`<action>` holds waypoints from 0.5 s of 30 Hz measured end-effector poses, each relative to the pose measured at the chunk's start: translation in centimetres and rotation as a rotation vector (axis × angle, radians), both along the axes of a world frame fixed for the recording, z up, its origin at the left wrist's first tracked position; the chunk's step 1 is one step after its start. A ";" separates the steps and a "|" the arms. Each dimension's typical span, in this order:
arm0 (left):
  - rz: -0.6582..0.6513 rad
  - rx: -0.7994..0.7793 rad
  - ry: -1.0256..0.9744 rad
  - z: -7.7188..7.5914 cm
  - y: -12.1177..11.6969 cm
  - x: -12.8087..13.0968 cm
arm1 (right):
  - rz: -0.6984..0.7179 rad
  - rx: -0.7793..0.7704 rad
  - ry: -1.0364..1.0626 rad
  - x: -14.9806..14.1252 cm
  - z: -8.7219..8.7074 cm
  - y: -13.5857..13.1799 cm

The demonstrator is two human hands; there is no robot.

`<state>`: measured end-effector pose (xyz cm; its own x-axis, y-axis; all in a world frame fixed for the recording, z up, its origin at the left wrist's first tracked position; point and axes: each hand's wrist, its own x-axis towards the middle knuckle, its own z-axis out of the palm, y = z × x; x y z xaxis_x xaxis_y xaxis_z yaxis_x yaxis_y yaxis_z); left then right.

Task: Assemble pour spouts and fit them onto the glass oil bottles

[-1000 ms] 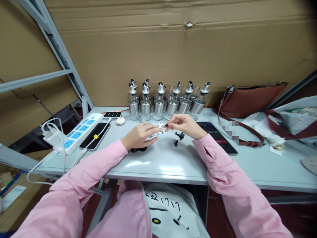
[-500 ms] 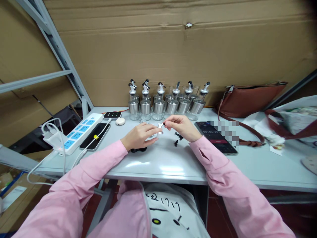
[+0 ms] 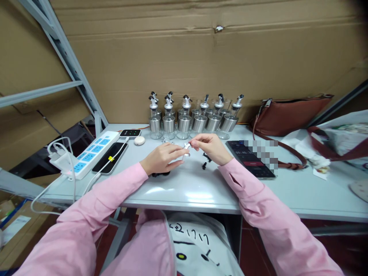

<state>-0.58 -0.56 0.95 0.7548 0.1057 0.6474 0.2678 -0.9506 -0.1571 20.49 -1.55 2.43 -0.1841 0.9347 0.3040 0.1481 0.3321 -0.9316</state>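
My left hand holds a small silver-white pourer spout between thumb and fingers, just above the table. At the spout's tip, my right hand pinches a small black part, which the fingertips mostly hide. Loose black pieces lie on the table below the right hand. More black items show beneath the left wrist. Behind both hands stand several glass-and-steel bottles, many topped with silver pourers with black flip caps.
To the left lie a white power strip with cables, a phone, a small black-screened device and a round white case. On the right are a large phone and a brown bag. Cardboard walls off the back.
Both hands stay almost in place at the spout. The right hand has shifted very slightly left, and the fingers cover more of the black part.
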 end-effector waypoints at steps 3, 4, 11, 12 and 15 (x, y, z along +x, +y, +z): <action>-0.011 0.012 0.004 0.0 0.1 0.0 | -0.015 0.020 0.022 -0.2 0.0 -0.1; -0.016 0.018 0.002 0.0 0.1 0.0 | -0.014 0.024 0.035 -0.3 0.0 -0.2; 0.012 0.021 -0.020 0.1 0.0 -0.1 | 0.206 -0.318 0.374 -0.6 -0.1 -0.3; 0.013 0.017 -0.013 0.1 0.0 -0.1 | 0.241 -0.369 0.390 -0.7 -0.2 -0.3; 0.009 0.013 -0.003 0.0 0.0 -0.1 | 0.295 -0.449 0.419 -0.6 -0.4 -0.2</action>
<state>-0.67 -0.52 0.94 0.7516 0.1039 0.6513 0.2770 -0.9460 -0.1687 19.87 -1.75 2.02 -0.4018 0.9157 -0.0006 -0.2925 -0.1289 -0.9475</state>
